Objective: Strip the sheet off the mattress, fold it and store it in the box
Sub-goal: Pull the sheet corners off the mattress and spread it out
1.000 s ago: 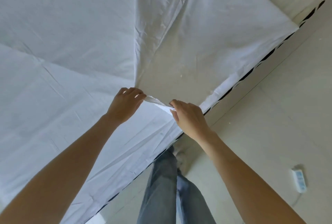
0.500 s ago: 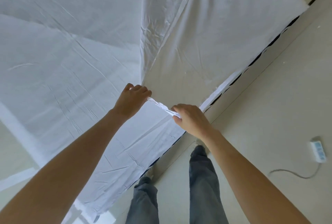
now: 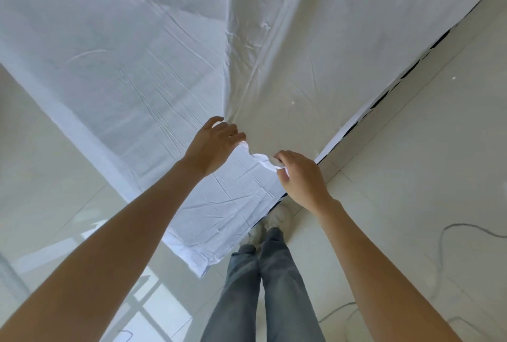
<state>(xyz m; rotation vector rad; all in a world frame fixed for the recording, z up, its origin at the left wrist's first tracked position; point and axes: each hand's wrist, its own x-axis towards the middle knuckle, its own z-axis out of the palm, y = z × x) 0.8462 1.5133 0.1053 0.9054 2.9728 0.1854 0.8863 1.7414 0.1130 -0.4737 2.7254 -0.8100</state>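
A large white sheet [image 3: 131, 67] lies spread over the mattress, creased, with a raised fold running from the top toward my hands. The mattress's bare cream top [image 3: 296, 111] shows to the right of that fold. My left hand [image 3: 215, 144] holds the sheet's edge where the fold ends, fingers curled over the cloth. My right hand [image 3: 299, 174] pinches a bunched bit of the same edge [image 3: 260, 159], a short slack strip hanging between both hands. No box is in view.
The mattress's near corner [image 3: 199, 262] sits close to my legs and shoes [image 3: 270, 221]. A glossy pale floor [image 3: 411, 163] surrounds it, with a loose grey cable [image 3: 441, 245] on the right. Dark gaps [image 3: 384, 94] run along the mattress's right side.
I have stepped back, so the mattress's near corner and left edge now show. Both hands kept the sheet's edge and drew it toward me; the strip between them has gone slack and bunched.
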